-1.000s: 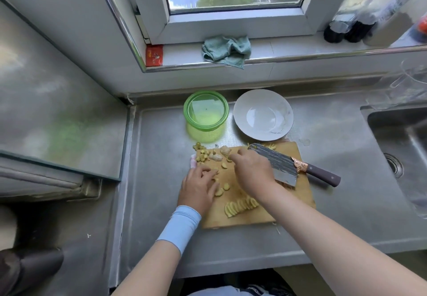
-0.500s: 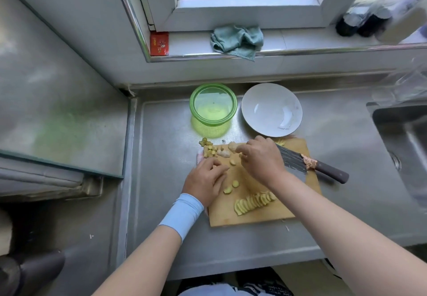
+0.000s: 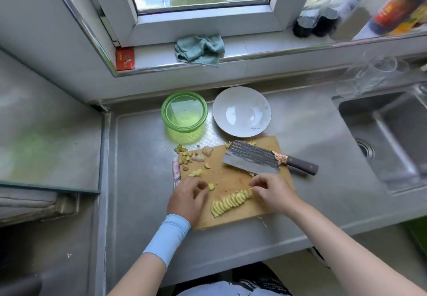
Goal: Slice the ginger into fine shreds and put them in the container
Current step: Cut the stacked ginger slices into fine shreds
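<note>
Both hands work low on the cutting board (image 3: 231,176). My right hand (image 3: 275,194) pinches the far end of the fanned ginger slices (image 3: 231,202) between narrowed fingertips, apparently squaring the row so it can be shredded evenly. My left hand (image 3: 187,199) curls beside a loose ginger piece (image 3: 210,186); I cannot tell whether it grips it. The knife (image 3: 251,160) lies flat across the board's far half, set down to free both hands. Uncut ginger knobs (image 3: 203,154) sit at the board's far left corner. Beyond the board, on the desk (image 3: 138,157), stand the empty green container (image 3: 165,113) and, right of it, a white plate (image 3: 217,110), within reach for the shreds.
</note>
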A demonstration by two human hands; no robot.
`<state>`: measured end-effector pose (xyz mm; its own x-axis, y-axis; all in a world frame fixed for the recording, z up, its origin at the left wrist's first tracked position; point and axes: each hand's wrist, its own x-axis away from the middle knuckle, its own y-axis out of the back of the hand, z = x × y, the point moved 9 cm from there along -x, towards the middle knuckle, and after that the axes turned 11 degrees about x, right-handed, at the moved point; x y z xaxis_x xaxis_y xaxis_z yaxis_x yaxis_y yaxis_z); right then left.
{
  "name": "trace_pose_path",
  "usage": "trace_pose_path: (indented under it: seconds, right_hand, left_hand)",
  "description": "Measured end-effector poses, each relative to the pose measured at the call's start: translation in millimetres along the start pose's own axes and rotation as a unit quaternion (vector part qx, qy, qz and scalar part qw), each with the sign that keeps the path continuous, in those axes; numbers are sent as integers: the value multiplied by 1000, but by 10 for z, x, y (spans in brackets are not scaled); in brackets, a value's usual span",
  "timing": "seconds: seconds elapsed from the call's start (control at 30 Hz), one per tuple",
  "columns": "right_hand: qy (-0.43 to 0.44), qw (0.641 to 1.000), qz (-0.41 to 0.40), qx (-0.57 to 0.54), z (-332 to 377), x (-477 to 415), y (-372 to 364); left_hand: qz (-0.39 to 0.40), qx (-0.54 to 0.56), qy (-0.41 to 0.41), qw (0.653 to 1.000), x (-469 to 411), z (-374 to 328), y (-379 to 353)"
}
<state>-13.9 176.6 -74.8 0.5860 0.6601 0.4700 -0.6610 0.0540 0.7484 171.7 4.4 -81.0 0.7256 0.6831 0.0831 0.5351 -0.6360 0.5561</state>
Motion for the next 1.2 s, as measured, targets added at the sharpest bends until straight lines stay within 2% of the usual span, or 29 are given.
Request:
trace_pose_path:
  seconds: [0.13,0.27,0.4,0.53,0.63,0.87,0.93,1.03,1.2]
  right_hand:
    - [3,1000,19,20,-24,-31,-89]
    - [36,999,1,36,44,-11,-83]
    - [62,996,-29,64,72,9,-102]
    - [39,994,-92,-43,1,116,91]
    - [8,985,-18,-169,-40,168,19]
    - [-45,957,66,-278,-170,124,-109]
    - [-55,959,53,-274,-205,100,-109]
    - [-69,974,40,-210,-272,49,-87]
    - [-20,997,19,-76,-187,-24,-101]
  left_hand:
    - [-73,111,95,987,65,-125,6]
    - [-50,168,102,979,205,-349,-271]
    - [-30,168,103,980,276,-490,-515]
    - [-42,177,124,975,285,-607,-631]
    - [-38,173,133,975,268,-663,-738]
    - [-56,153,173,971,264,-564,-839]
    - [-58,92,126,986,240,-622,-813]
    - [-55,-80,-7,995,201,-804,-829]
    - [-8,-163,-40,986,145,-797,-937]
